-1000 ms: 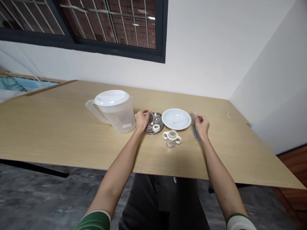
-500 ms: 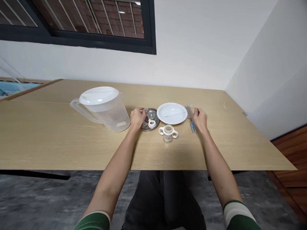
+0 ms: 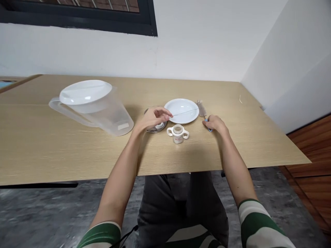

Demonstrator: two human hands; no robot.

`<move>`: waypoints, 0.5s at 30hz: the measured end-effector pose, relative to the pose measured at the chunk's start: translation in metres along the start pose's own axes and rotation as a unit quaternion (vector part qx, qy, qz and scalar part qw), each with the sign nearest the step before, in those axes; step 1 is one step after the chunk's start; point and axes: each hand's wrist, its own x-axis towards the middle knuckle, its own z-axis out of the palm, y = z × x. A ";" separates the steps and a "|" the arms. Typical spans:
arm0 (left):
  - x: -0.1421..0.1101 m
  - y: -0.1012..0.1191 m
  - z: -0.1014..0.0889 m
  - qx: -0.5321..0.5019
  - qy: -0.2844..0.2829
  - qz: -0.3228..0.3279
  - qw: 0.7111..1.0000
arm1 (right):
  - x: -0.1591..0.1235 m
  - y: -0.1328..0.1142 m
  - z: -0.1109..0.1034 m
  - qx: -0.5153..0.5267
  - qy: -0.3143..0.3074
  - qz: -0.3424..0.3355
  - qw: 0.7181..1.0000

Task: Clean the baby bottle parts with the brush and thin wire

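Observation:
My left hand (image 3: 153, 119) hovers over a small steel dish (image 3: 152, 130) that holds a white ring (image 3: 160, 125). Its fingers are drawn together in a pinch at the left end of a thin wire (image 3: 184, 112) lying across the white plate (image 3: 181, 106). My right hand (image 3: 216, 124) rests on the table right of the plate, curled around the blue-handled brush (image 3: 202, 110), whose bristles point toward the plate's far right rim. A small white two-handled cup (image 3: 178, 133) stands between my hands, touched by neither.
A large clear plastic jug with a white lid (image 3: 89, 103) stands to the left on the wooden table (image 3: 245, 144). White walls meet at the table's far right corner. A tiny pale scrap (image 3: 240, 99) lies near that corner.
My left hand has opened out of its curl over the steel dish and reached right to the wire's end. My right hand dropped onto the brush handle. The view tilted down.

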 end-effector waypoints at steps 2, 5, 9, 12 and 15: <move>-0.002 0.006 0.006 -0.034 -0.067 -0.034 0.997 | 0.002 0.004 0.001 0.023 0.028 0.008 0.999; -0.003 0.006 0.013 -0.004 -0.129 -0.032 0.991 | 0.005 0.009 0.004 0.076 0.080 0.018 0.994; -0.003 -0.001 0.018 0.066 -0.181 -0.023 0.981 | 0.011 0.012 0.005 0.193 0.192 0.045 0.961; -0.003 -0.004 0.020 0.087 -0.231 -0.025 0.969 | 0.018 0.012 0.002 0.268 0.298 0.066 0.914; -0.002 -0.007 0.021 0.096 -0.254 -0.015 0.962 | 0.023 0.012 0.001 0.300 0.355 0.052 0.884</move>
